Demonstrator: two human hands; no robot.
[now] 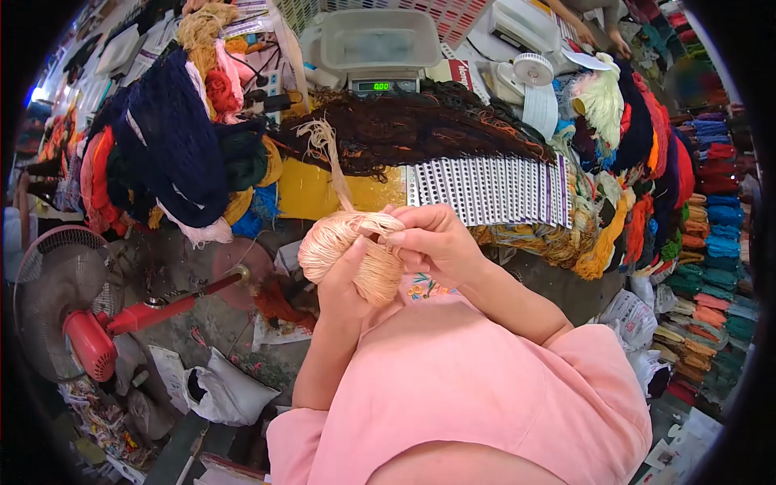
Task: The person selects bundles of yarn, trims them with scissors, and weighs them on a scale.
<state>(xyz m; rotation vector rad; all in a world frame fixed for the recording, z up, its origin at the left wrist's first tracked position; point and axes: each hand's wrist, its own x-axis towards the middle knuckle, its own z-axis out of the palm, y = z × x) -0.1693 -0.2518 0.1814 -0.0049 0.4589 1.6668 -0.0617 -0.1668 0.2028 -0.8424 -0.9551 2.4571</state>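
A peach-coloured skein of yarn (378,275) is bunched up in front of my chest. Wrapped around its near left side is my left hand (341,283), thumb pressed on the strands. My right hand (435,236) pinches a loop of the same yarn at the skein's upper right, fingertips together. A loose pale tail of yarn (333,166) runs from the top of the skein toward the table. Beyond it lie a yellow board (303,198) and a row of white punched cards (485,190).
Dark brown yarn (404,129) lies across the table before a digital scale (376,86) carrying a clear tub (380,40). Navy yarn (174,145) hangs at left, above a red fan (89,343). Coloured skeins (723,214) are stacked at right. Another person's hand (621,44) shows at top right.
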